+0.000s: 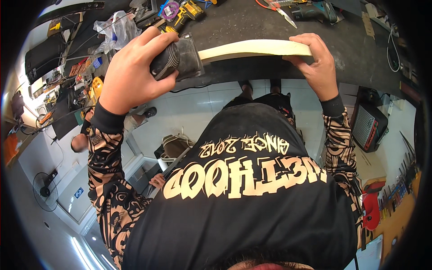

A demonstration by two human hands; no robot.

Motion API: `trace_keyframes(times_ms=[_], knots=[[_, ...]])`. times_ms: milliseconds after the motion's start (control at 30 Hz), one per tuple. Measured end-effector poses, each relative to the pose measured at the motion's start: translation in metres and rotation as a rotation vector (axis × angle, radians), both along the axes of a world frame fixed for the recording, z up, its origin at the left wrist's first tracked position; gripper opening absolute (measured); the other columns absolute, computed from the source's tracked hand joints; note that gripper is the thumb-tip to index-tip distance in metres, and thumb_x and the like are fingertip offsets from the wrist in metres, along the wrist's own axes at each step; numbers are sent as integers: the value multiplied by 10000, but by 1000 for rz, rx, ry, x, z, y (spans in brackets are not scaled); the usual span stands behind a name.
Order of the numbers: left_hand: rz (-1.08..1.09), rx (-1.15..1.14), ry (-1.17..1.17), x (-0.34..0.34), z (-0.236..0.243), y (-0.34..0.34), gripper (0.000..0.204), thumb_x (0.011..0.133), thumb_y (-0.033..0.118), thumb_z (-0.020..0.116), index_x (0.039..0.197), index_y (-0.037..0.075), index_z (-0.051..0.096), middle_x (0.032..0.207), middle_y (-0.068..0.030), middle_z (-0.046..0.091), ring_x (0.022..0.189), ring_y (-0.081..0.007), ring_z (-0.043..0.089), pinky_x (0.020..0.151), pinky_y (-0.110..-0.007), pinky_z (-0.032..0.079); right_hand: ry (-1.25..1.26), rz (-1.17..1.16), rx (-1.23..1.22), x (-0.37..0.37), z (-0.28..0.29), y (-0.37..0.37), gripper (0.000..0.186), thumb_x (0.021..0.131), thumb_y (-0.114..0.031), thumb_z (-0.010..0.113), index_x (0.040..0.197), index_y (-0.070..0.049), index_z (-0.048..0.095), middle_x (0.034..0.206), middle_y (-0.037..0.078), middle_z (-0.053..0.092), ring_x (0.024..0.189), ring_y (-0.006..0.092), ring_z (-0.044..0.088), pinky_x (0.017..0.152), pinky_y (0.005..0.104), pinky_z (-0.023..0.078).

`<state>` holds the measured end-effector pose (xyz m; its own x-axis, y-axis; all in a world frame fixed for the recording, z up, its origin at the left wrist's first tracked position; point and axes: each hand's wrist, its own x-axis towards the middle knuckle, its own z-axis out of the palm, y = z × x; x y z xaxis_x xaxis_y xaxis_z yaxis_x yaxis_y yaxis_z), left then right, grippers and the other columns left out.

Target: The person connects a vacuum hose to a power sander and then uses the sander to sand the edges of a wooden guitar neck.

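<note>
My left hand (135,72) is wrapped around a black hand sander (182,56) with a ribbed grip and a flat, squarish base. From the sander's right side, a pale, gently curved wooden strip (256,47) extends to my right hand (318,67). My right fingers and thumb pinch the strip's far right end. Both hands are raised by the near edge of the dark workbench (234,29). The sander hides the strip's left end, and whether its pad touches the wood I cannot tell.
Beyond my left hand lie a yellow-and-black cordless drill (185,14) and a clear plastic bag (116,30). Orange-handled scissors (283,15) and a teal power tool (321,12) rest at the back right. Another person's hand (80,142) shows at left; a dark speaker box (369,123) stands right.
</note>
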<state>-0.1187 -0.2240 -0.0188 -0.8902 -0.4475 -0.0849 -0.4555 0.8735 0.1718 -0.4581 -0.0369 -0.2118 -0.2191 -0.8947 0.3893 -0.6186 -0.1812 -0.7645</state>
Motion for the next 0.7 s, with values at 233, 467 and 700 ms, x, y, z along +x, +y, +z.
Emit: trace_keyframes(times_ms=[233, 467, 700], knots=[[14, 11, 14, 26, -4, -5, 585, 749, 181, 847, 1309, 84, 708, 1141, -128, 670, 1012, -397, 702, 878, -462, 580, 4, 2, 0, -4, -4, 1, 455, 827, -72, 944, 1244, -75, 761, 1196, 73, 769, 1153, 296, 720, 992, 407, 577], [49, 75, 133, 67, -20, -20, 583, 733, 162, 860, 1286, 55, 712, 1158, -140, 691, 1015, -383, 714, 886, -440, 587, 10, -17, 50, -11, -8, 6, 449, 833, -44, 934, 1247, -71, 761, 1196, 64, 769, 1158, 266, 723, 1011, 389, 574], [74, 130, 243, 101, -43, -31, 591, 732, 157, 862, 1290, 29, 710, 1186, -181, 702, 1036, -392, 722, 925, -444, 587, -4, -12, 95, -23, -19, 10, 450, 831, -21, 930, 1244, -79, 761, 1200, 68, 759, 1158, 253, 721, 1027, 378, 565]])
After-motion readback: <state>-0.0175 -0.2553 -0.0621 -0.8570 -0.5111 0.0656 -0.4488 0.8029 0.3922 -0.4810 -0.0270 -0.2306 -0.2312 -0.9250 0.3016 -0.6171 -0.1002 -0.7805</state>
